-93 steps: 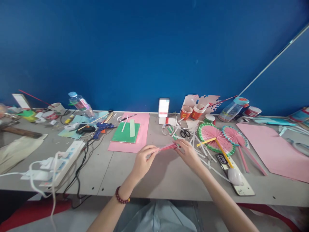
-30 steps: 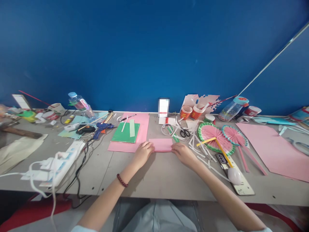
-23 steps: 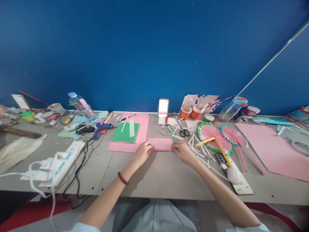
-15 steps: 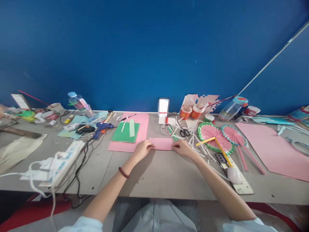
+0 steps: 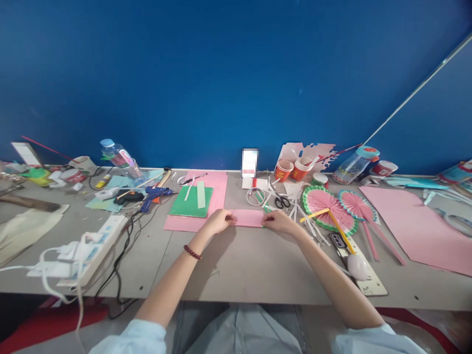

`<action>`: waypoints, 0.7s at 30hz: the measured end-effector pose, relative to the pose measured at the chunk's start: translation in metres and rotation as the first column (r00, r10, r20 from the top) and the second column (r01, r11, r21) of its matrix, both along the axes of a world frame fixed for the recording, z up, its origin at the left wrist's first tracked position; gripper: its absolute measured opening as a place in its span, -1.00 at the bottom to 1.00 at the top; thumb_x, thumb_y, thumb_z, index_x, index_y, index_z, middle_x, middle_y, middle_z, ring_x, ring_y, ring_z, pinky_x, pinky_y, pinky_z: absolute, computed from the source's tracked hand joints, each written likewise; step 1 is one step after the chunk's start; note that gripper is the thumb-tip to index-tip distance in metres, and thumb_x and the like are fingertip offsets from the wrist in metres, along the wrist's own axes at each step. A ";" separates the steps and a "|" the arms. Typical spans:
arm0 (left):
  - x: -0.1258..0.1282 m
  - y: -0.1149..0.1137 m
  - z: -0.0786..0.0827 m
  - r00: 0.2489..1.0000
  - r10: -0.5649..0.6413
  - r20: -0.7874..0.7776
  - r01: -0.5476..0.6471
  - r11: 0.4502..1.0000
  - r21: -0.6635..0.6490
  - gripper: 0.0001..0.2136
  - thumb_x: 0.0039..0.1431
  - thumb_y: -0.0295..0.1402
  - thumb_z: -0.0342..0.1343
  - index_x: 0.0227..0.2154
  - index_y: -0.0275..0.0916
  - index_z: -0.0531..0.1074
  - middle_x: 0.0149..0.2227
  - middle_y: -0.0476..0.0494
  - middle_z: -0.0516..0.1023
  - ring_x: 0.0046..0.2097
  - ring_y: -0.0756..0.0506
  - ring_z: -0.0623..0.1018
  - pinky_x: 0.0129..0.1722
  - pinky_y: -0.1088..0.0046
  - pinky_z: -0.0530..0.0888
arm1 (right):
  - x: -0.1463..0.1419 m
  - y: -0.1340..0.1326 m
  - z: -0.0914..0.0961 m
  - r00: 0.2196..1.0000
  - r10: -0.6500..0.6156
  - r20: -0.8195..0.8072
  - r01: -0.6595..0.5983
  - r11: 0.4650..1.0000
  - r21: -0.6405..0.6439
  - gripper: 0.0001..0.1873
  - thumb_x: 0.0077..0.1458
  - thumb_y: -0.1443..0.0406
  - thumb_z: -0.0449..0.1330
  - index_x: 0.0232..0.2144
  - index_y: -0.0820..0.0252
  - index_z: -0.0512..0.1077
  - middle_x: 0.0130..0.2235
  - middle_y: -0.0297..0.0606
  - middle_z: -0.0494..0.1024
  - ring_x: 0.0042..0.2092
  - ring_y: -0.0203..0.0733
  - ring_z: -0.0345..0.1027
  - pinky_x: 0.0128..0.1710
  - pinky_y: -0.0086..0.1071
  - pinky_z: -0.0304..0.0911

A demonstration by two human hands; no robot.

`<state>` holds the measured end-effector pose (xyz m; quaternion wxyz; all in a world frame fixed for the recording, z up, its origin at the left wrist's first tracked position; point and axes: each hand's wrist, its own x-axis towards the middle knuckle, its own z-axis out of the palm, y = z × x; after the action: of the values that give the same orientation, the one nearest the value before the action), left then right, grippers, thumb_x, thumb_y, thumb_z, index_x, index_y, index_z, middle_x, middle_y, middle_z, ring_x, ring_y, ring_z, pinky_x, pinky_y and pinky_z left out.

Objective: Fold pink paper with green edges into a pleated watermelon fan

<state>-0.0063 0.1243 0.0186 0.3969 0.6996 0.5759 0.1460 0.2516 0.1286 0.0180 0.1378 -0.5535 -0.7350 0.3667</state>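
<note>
A narrow piece of pink paper (image 5: pixel 249 218) lies across the table between my hands. My left hand (image 5: pixel 220 221) pinches its left end, thumb against fingers. At the opposite end my right hand (image 5: pixel 278 222) has its fingers closed on the paper too. Near my left hand is a green paper stack (image 5: pixel 191 202) with a pale green strip (image 5: pixel 201 194) on it, resting on a larger pink sheet (image 5: pixel 220 189). Black scissors (image 5: pixel 282 201) and a roll of clear tape (image 5: pixel 255 196) lie just beyond the paper, among white paper strips (image 5: pixel 295 209).
Pink and green paper fans (image 5: pixel 330 209), a phone (image 5: pixel 337 240) and paper cups (image 5: pixel 283 170) stand or lie to the right. To the left are a blue glue gun (image 5: pixel 155 195), a bottle (image 5: pixel 121 158) and a power strip (image 5: pixel 98 250) with trailing cables. A propped phone screen (image 5: pixel 250 163) faces me.
My left hand has shifted slightly along the paper's left end, and the paper strip looks a little narrower. Both hands keep hold of it. The view has turned very slightly.
</note>
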 end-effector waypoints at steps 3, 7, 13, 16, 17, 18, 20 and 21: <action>0.001 0.000 0.002 1.000 0.004 -0.010 -0.004 1.000 -0.017 -0.84 0.03 -0.36 0.14 -0.32 -0.26 0.54 -0.31 -0.12 0.59 -0.49 0.00 0.48 -0.72 0.62 0.22 | 0.000 -0.003 0.001 1.000 -0.009 -0.012 0.010 0.999 0.037 -0.84 -0.11 0.32 0.15 -0.48 0.23 0.55 -0.47 -0.30 0.55 -0.39 -0.23 0.39 -0.38 -0.44 0.22; 0.001 -0.001 0.000 1.000 -0.005 0.007 0.005 1.000 0.022 -0.87 0.02 -0.39 0.14 -0.35 -0.26 0.54 -0.30 -0.12 0.58 -0.52 0.03 0.45 -0.73 0.62 0.19 | -0.001 -0.007 0.003 1.000 -0.029 -0.012 0.030 0.998 0.054 -0.85 -0.11 0.33 0.17 -0.50 0.23 0.55 -0.49 -0.30 0.54 -0.40 -0.23 0.39 -0.37 -0.44 0.21; 0.000 0.000 -0.005 0.999 0.016 0.031 -0.017 0.999 0.028 -0.88 -0.02 -0.43 0.17 -0.39 -0.28 0.55 -0.39 -0.09 0.57 -0.48 0.02 0.47 -0.73 0.65 0.20 | -0.002 -0.009 0.004 0.998 -0.051 -0.021 0.052 0.996 0.067 -0.86 -0.11 0.32 0.18 -0.51 0.22 0.55 -0.49 -0.29 0.55 -0.40 -0.22 0.39 -0.38 -0.43 0.22; -0.001 0.003 -0.006 1.000 0.023 0.021 -0.023 1.000 0.002 -0.86 -0.05 -0.39 0.17 -0.39 -0.28 0.55 -0.40 -0.08 0.58 -0.47 0.00 0.48 -0.73 0.64 0.18 | -0.002 -0.007 0.004 0.999 -0.047 -0.017 0.048 0.997 0.054 -0.86 -0.12 0.31 0.19 -0.51 0.21 0.55 -0.48 -0.31 0.55 -0.40 -0.22 0.39 -0.38 -0.43 0.22; -0.002 0.004 -0.006 1.000 0.022 0.015 -0.022 1.000 -0.009 -0.86 -0.06 -0.37 0.18 -0.39 -0.27 0.55 -0.40 -0.08 0.58 -0.47 -0.01 0.48 -0.72 0.63 0.20 | -0.001 -0.006 0.004 0.999 -0.045 -0.016 0.046 0.998 0.041 -0.87 -0.13 0.31 0.19 -0.51 0.21 0.55 -0.48 -0.31 0.55 -0.40 -0.22 0.39 -0.38 -0.43 0.22; -0.003 0.006 -0.007 1.000 0.016 0.013 -0.016 1.000 -0.014 -0.85 -0.07 -0.35 0.18 -0.40 -0.27 0.55 -0.40 -0.08 0.59 -0.45 -0.02 0.49 -0.69 0.62 0.23 | -0.001 -0.005 0.003 0.999 -0.043 -0.016 0.043 0.999 0.028 -0.87 -0.14 0.31 0.19 -0.51 0.21 0.55 -0.48 -0.31 0.56 -0.40 -0.22 0.40 -0.38 -0.44 0.22; -0.005 0.009 -0.008 1.000 -0.014 0.021 0.014 1.000 -0.006 -0.86 -0.09 -0.34 0.18 -0.43 -0.27 0.55 -0.40 -0.09 0.60 -0.40 -0.05 0.52 -0.60 0.58 0.33 | -0.001 -0.003 0.003 0.999 -0.039 -0.015 0.039 0.999 0.011 -0.87 -0.14 0.32 0.20 -0.51 0.22 0.55 -0.47 -0.31 0.56 -0.39 -0.22 0.40 -0.38 -0.45 0.22; -0.005 0.011 -0.009 0.999 -0.035 0.028 0.035 0.999 0.001 -0.87 -0.10 -0.35 0.19 -0.45 -0.27 0.55 -0.41 -0.09 0.60 -0.38 -0.07 0.53 -0.53 0.55 0.37 | -0.001 -0.002 0.003 0.999 -0.037 -0.013 0.038 0.999 0.007 -0.86 -0.14 0.32 0.19 -0.50 0.22 0.55 -0.47 -0.31 0.56 -0.39 -0.22 0.40 -0.38 -0.45 0.22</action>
<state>-0.0117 0.1352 0.0095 0.4069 0.7076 0.5581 0.1491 0.2510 0.1262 0.0206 0.1515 -0.5642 -0.7249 0.3650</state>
